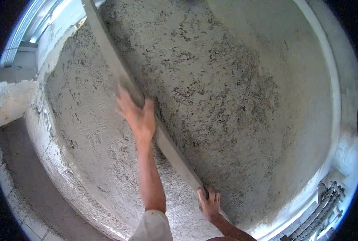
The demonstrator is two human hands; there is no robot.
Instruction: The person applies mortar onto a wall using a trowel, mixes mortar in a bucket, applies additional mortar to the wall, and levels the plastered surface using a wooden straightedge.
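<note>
A long grey straightedge [175, 154] slants from the upper left down to the lower right across wet, rough grey plaster [211, 92]. My left hand [141, 120] grips it around the middle, thumb on one side and fingers on the other; the fingertips are smeared by motion. Lower down, my right hand [210, 204] is closed around the bar near its bottom end, with knuckles bent over the edge. Along the upper right, the plaster looks smoother, while the middle is pitted and coarse.
A pale raised border [333, 88] curves down the right side. At the left runs a ledge of whitish blocks [50, 150] beside a dark grey strip [30, 168]. Mortar-caked rods [319, 213] lie at the lower right. Corrugated metal sheeting [22, 32] shows at the upper left.
</note>
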